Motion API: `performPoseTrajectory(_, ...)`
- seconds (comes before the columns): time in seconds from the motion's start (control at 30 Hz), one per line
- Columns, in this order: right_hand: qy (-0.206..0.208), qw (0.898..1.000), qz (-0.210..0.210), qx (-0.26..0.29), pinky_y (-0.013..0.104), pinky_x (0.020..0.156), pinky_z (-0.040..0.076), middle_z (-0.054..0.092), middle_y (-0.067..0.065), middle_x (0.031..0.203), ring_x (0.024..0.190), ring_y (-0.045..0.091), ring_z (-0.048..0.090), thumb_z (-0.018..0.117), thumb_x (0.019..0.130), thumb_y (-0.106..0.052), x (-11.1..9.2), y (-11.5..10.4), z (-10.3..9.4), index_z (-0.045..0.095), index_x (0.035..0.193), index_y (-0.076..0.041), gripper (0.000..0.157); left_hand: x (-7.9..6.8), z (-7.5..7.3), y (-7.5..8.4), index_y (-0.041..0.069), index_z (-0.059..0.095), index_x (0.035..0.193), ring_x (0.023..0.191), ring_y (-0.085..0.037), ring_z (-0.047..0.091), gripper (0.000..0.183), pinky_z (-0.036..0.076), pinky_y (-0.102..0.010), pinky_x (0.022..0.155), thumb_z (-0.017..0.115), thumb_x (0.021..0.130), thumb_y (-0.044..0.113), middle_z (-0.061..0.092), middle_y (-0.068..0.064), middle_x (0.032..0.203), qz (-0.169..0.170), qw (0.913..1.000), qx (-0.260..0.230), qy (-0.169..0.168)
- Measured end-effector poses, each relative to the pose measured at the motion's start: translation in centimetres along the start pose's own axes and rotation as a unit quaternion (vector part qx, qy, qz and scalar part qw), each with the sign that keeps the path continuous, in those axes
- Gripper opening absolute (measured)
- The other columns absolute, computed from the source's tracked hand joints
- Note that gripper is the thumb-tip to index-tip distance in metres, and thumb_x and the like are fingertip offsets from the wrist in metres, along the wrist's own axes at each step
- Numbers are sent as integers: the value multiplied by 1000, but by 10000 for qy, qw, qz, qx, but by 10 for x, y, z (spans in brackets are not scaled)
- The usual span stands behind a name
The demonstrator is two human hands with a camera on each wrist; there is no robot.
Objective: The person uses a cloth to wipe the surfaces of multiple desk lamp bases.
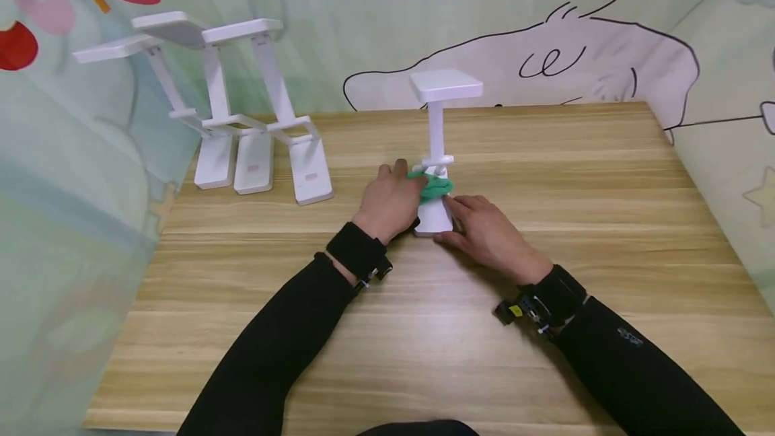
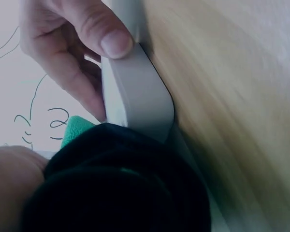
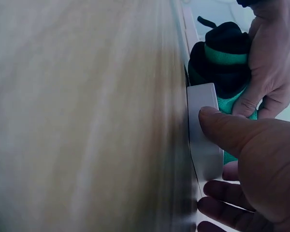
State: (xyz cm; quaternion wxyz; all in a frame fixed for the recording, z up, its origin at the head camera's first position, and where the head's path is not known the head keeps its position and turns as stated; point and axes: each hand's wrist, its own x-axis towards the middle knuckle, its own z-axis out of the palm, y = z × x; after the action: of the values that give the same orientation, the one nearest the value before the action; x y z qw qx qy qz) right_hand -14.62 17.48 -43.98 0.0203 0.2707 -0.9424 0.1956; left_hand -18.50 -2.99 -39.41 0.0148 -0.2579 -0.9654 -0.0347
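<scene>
A white desk lamp (image 1: 433, 219) stands upright on the wooden table in front of me, its flat head facing down over its base. With my left hand (image 1: 390, 199) I grip a green and black cloth (image 1: 437, 187), which lies over the upper part of the base. In the right wrist view the cloth (image 3: 227, 58) bunches up beside the base, dark side outward. My right hand (image 1: 489, 231) holds the base at its near right corner, thumb (image 3: 217, 123) on the front end and fingers along the side. Dark fabric hides much of the left wrist view.
Three more white desk lamps (image 1: 311, 170) stand in a row at the back left of the table (image 1: 545, 167), their heads leaning out to the left. A printed curtain (image 1: 339, 12) hangs behind the table and along its sides.
</scene>
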Motion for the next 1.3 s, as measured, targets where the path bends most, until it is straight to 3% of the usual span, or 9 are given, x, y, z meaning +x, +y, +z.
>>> performPoseTrajectory(0.23,-153,9999,15,-1,53,100,41,56,23,131,119,38,50,70,86,-41,2,-4,-1,44,141,3,75,-3,1,-12,21,62,130,82,-25,44,36,47,-36,57,48,97,16,55,-14,111,-311,9982,-180,-488)
performPoseTrajectory(0.47,-202,9997,111,-76,52,100,41,57,23,131,118,38,51,70,87,-42,2,-5,-2,44,140,3,74,-17,-4,-31,14,71,103,80,-27,46,25,46,-37,56,46,96,13,48,-13,96,-851,9906,-606,-886)
performPoseTrajectory(0.53,-171,9998,80,-106,53,100,42,58,23,130,117,38,52,70,87,-42,1,-5,-3,44,140,3,74,-19,-11,-29,16,71,110,79,-26,47,27,45,-36,56,49,95,15,49,-12,97,-794,9917,-635,-792)
performPoseTrajectory(0.63,-60,9999,-39,-151,53,98,43,58,24,129,115,38,53,69,87,-42,1,-3,-3,46,138,3,72,-16,-15,-16,19,70,118,77,-25,48,30,47,-35,56,52,95,16,55,-13,100,-200,9984,-471,-225)
performPoseTrajectory(0.7,26,9998,-138,-169,52,97,44,59,23,128,112,37,54,70,87,-42,1,-2,-2,49,136,3,70,-11,-12,-4,22,68,123,78,-25,49,32,49,-34,56,55,93,17,58,-14,104,225,9995,-129,168)
performPoseTrajectory(0.77,69,9996,-224,-175,51,96,44,60,23,127,111,36,55,69,87,-42,1,-1,-1,51,134,3,68,-4,-5,5,23,67,122,80,-26,49,32,51,-34,57,59,91,19,58,-15,108,359,9984,226,377)
performPoseTrajectory(0.93,44,9995,-175,-241,51,96,44,60,22,127,110,35,55,69,87,-44,-1,1,0,49,136,2,70,7,4,14,24,64,125,87,-26,49,38,53,-34,60,65,87,27,55,-13,114,59,9978,657,107)
performPoseTrajectory(1.2,-70,9995,-2,-311,56,91,45,60,21,129,113,38,53,67,88,-45,-1,-3,-4,45,141,0,73,1,1,7,14,67,114,82,-27,48,23,52,-36,57,53,96,17,53,-16,109,-420,9985,-147,-315)
performPoseTrajectory(1.3,-82,9993,94,-346,56,91,46,60,21,129,113,37,53,68,87,-45,-2,-4,-5,47,140,0,73,-5,-1,4,9,69,106,76,-25,50,23,50,-34,54,48,98,15,55,-15,97,-334,9983,-346,-334)
